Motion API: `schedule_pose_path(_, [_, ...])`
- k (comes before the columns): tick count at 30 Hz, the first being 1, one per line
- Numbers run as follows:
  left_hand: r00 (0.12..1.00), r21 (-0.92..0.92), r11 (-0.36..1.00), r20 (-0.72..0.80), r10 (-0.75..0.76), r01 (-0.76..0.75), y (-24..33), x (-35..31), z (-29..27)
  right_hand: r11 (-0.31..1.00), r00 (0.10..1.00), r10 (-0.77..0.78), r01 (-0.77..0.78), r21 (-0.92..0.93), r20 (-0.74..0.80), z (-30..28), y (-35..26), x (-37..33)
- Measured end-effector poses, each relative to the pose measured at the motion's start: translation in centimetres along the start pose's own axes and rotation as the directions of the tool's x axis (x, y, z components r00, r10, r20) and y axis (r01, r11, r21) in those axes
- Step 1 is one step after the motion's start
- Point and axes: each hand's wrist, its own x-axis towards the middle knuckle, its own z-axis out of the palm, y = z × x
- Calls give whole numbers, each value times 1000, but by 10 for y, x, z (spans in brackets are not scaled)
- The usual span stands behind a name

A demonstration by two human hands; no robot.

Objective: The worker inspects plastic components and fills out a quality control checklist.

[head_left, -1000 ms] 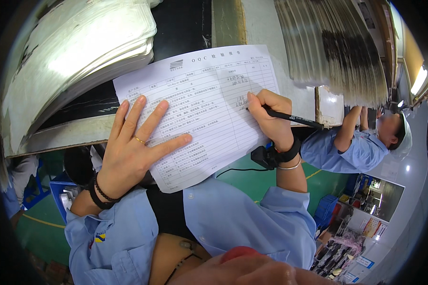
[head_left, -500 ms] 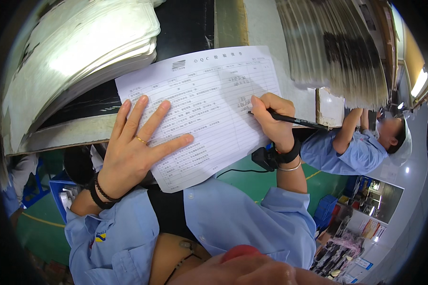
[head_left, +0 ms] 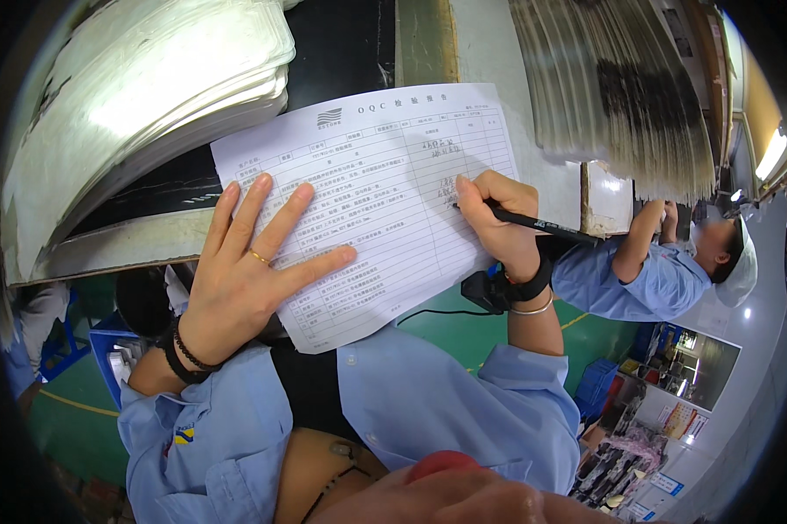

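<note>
A printed paper form (head_left: 367,253) with a ruled table lies tilted over the table's near edge, its lower part jutting out toward my body. My left hand (head_left: 254,262) rests flat on its left side, fingers spread, a ring on one finger. On the right, my right hand (head_left: 502,223) grips a black pen (head_left: 546,227), its tip at the handwriting in the right-hand columns. Several short handwritten lines show there; the fingers hide part of that area.
A tall pile of white sheets (head_left: 192,65) stands at the left, another stack of thin sheets (head_left: 616,96) at the far right. A co-worker (head_left: 646,262) in a blue shirt and white cap is to the right. Blue bins (head_left: 598,384) stand on the green floor.
The pen and my right hand have shifted very slightly to the left over the handwriting. My left hand and the form have stayed in place.
</note>
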Motion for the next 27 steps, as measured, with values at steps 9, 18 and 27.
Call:
schedule_pose_path(9, [1000,-3,1000,-9,-1,1,0,-1,2,999,1000,-24,25,21,-5,0,3,-2])
schedule_pose_path(18, [1000,-1,1000,-10,-4,4,0,-1,2,999,999,-34,34,4,23,0,0,-1])
schedule_pose_path(27, [1000,5,1000,-5,-5,5,0,-2,1,1000,1000,-27,27,-3,12,0,0,-1])
